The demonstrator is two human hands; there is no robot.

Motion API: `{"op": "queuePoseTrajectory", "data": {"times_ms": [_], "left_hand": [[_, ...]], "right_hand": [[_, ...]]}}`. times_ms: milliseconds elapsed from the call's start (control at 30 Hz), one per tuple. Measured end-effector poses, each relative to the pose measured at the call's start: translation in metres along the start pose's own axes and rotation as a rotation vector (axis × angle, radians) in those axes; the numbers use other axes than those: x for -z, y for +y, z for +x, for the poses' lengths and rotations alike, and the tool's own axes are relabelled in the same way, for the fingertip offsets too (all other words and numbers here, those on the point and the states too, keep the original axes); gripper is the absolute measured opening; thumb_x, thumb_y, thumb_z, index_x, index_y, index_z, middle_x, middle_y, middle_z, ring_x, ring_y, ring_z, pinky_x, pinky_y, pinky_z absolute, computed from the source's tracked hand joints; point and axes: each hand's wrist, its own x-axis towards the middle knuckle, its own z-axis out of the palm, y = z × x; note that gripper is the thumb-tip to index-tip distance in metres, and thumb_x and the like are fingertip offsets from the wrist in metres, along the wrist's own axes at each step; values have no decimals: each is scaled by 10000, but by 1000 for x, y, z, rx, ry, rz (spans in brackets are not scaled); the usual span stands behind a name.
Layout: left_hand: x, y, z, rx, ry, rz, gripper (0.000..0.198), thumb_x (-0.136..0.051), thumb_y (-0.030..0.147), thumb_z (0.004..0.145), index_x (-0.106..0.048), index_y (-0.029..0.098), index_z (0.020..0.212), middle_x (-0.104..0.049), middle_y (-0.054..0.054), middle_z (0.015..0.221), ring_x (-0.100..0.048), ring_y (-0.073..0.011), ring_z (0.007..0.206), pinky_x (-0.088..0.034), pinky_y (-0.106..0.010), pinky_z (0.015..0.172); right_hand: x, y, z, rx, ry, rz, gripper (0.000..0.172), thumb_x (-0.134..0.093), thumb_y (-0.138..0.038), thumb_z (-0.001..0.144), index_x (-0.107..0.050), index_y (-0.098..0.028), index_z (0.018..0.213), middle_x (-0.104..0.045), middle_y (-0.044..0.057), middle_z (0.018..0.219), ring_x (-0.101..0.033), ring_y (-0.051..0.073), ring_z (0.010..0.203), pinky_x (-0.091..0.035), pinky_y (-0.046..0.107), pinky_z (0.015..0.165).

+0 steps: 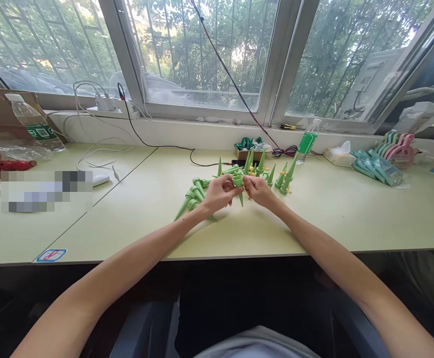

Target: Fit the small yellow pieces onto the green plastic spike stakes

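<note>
A green plant watering spike [237, 181], its cup up and its tip down, is gripped around the cup by my left hand [219, 194]. Close against the cup's right side, my right hand [261, 191] has its fingers pinched at a small yellow valve [245, 194], which is mostly hidden. To the left of my hands, several green spikes [192, 195] lie in a loose pile. Behind and to the right, more spikes [286, 180] stand point up, some with yellow valves at their sides.
A small cardboard box [242, 154] with green wrappers stands behind the spikes. At the back are a green-labelled bottle [307, 142], a tissue pack [339, 154], teal packets [377, 166] and pink hangers [401, 147]. A black cable [175, 146] crosses the table [127, 223] on the left.
</note>
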Motion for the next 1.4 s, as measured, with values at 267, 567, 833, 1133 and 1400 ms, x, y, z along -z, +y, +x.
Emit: {"op": "queuePoseTrajectory", "data": {"times_ms": [267, 567, 833, 1133, 1400], "left_hand": [[1, 3, 0, 81, -28, -86, 401, -834, 432, 714, -526, 182, 774, -576, 37, 590, -492, -73, 374, -340, -209, 347], [1, 5, 1, 129, -43, -134, 424, -853, 434, 692, -527, 174, 769, -565, 40, 569, -479, -64, 367, -316, -201, 352], [2, 1, 2, 144, -62, -142, 393, -851, 418, 701, -565, 167, 799, -580, 31, 575, -476, -61, 374, -329, -198, 363], [2, 0, 3, 178, -76, -174, 432, -867, 443, 681, -570, 166, 828, -583, 35, 570, -487, -65, 378, -344, -203, 359], [2, -2, 3, 188, -85, -193, 483, -863, 475, 680, -542, 166, 866, -634, 7, 644, -497, -65, 385, -355, -212, 357]], "right_hand": [[0, -1, 0, -9, -8, 13, 615, -308, -731, 956, -398, -218, 628, -456, 1, 537, -393, 125, 527, -315, 285, 533], [0, -1, 0, -7, -11, 13, 598, -317, -704, 966, -397, -219, 627, -458, -1, 535, -392, 122, 517, -316, 287, 533], [1, -1, -1, -1, -22, 14, 589, -322, -685, 975, -397, -218, 622, -466, -2, 534, -400, 121, 515, -322, 286, 539], [1, -2, 0, 21, -20, -26, 588, -309, -680, 982, -402, -220, 628, -469, 0, 549, -405, 126, 534, -322, 288, 556], [1, -1, -1, 26, -18, -50, 586, -304, -676, 987, -399, -219, 633, -459, -3, 551, -395, 127, 541, -314, 290, 561]]}}
